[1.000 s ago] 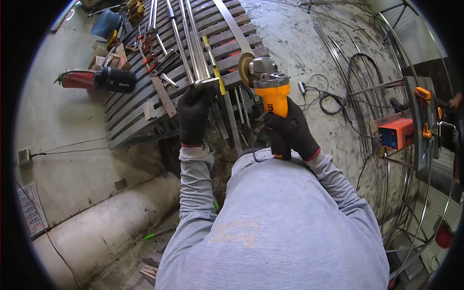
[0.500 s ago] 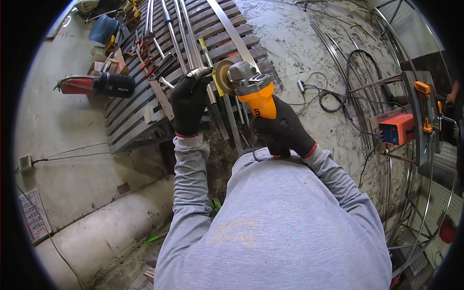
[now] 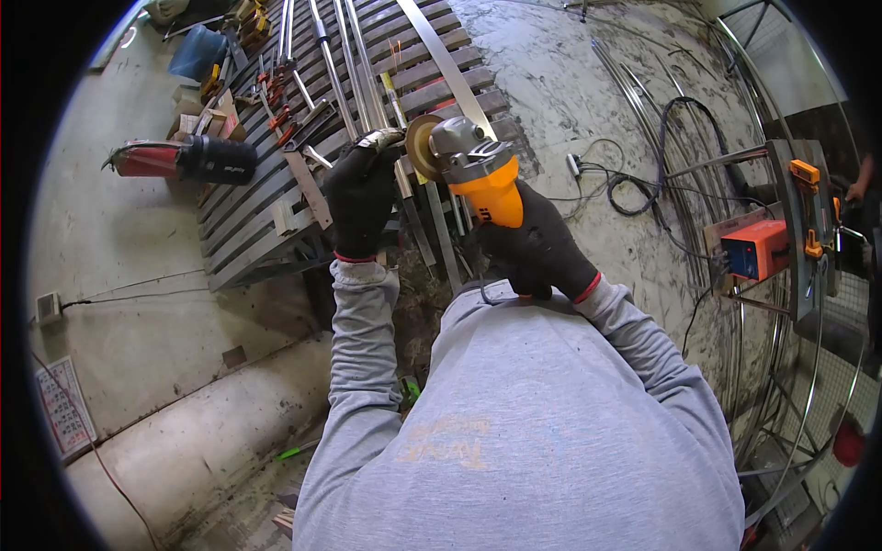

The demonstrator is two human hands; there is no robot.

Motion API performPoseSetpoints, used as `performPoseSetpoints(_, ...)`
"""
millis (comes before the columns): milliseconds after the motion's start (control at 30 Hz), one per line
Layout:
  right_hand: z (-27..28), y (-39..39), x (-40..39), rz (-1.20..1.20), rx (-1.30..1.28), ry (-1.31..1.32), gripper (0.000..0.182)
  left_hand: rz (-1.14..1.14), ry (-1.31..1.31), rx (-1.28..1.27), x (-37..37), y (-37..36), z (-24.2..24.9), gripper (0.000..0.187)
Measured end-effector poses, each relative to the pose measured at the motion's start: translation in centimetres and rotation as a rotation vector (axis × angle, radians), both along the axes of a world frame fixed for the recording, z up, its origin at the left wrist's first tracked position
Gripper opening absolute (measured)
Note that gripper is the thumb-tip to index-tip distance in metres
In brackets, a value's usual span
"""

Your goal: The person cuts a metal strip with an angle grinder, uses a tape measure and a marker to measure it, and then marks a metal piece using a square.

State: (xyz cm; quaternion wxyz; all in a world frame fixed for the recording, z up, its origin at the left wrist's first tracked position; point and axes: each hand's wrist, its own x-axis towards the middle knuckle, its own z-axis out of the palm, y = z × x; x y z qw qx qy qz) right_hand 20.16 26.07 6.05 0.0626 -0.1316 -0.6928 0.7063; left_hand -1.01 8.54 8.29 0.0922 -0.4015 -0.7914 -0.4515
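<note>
My left hand (image 3: 358, 202), in a black glove, is closed round a small shiny metal piece (image 3: 379, 139) at the near end of the slatted bench. In a matching glove, my right hand (image 3: 540, 243) grips the orange body of an angle grinder (image 3: 496, 188). The grinder's brown disc (image 3: 423, 147) faces the metal piece, very close to it; whether they touch is hard to tell. A few orange sparks show above the disc. Behind it a yellow strip (image 3: 392, 99) lies among long metal tubes (image 3: 342, 69).
Clamps and tools lie on the left of the slatted bench (image 3: 234, 248), beside a black cylinder (image 3: 216, 161). An orange box machine (image 3: 755, 249), cables (image 3: 634, 193) and long metal bars are at the right. Part of another person's hand (image 3: 860, 179) shows at the far right.
The grinder has shifted slightly left towards the metal piece, and sparks now rise above the disc. My left hand has barely moved.
</note>
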Motion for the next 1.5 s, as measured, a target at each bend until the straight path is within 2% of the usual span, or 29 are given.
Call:
performPoseSetpoints(167, 0.4, -0.1, 0.1, -0.001, -0.073, 0.038, 0.046, 0.009, -0.07, -0.011, 0.2, 0.1, 0.1, 0.021)
performPoseSetpoints(267, 0.0, -0.4, 0.0, -0.031, 0.039, 0.127, 0.045, 0.006, -0.063, -0.003, 0.3, 0.4, 0.4, 0.021)
performPoseSetpoints(367, -0.2, 0.0, 0.0, -0.015, -0.002, 0.043, 0.048, 0.028, 0.045, 0.002, 0.3, 0.5, 0.9, 0.02)
performPoseSetpoints(467, -0.1, 0.0, 0.0, -0.01, -0.038, 0.013, 0.048, 0.026, -0.007, -0.005, 0.4, 0.6, 1.2, 0.02)
performPoseSetpoints(533, 0.4, -0.3, -0.2, -0.024, 0.102, 0.165, 0.047, 0.026, -0.011, -0.019, 0.2, 0.6, 1.0, 0.02)
performPoseSetpoints(633, 0.7, -0.6, -0.3, -0.036, 0.075, 0.179, 0.046, 0.037, -0.011, -0.034, 0.3, 0.6, 1.0, 0.02)
performPoseSetpoints(667, 0.4, -0.5, -0.3, -0.037, 0.077, 0.18, 0.046, 0.049, -0.01, -0.036, 0.4, 0.5, 1.0, 0.021)
performPoseSetpoints(733, -0.3, -0.2, -0.3, -0.046, -0.006, 0.004, 0.044, 0.045, -0.015, -0.005, 0.3, 0.2, 1.0, 0.021)
performPoseSetpoints(833, -0.3, -0.2, -0.3, -0.105, -0.108, 0.032, 0.042, 0.04, -0.035, 0.028, 0.3, -0.2, 1.0, 0.022)
performPoseSetpoints(1000, 0.0, 0.1, 0.1, -0.053, -0.075, 0.057, 0.041, 0.014, -0.063, 0.1, 0.4, 0.6, 0.3, 0.022)
performPoseSetpoints(1067, 0.2, -0.1, 0.2, -0.022, -0.055, 0.038, 0.042, 0.022, -0.092, 0.025, 0.3, 0.4, 0.4, 0.022)
performPoseSetpoints(1233, 1.0, -0.4, 0.0, -0.018, 0.136, 0.106, 0.047, -0.002, -0.017, 0.058, -0.1, 0.5, 0.0, 0.022)
performPoseSetpoints(1367, 1.1, -0.4, 0.0, -0.032, 0.121, 0.087, 0.048, 0.081, -0.042, -0.008, 0.3, -0.1, 0.9, 0.021)
performPoseSetpoints(1433, 0.7, -0.3, 0.0, -0.016, 0.002, 0.03, 0.048, 0.06, -0.029, 0.011, 0.6, 0.1, 1.5, 0.021)
performPoseSetpoints(1500, 1.3, -0.4, 0.1, -0.011, 0.05, 0.072, 0.048, 0.035, -0.019, 0.029, 0.7, 0.3, 1.5, 0.021)
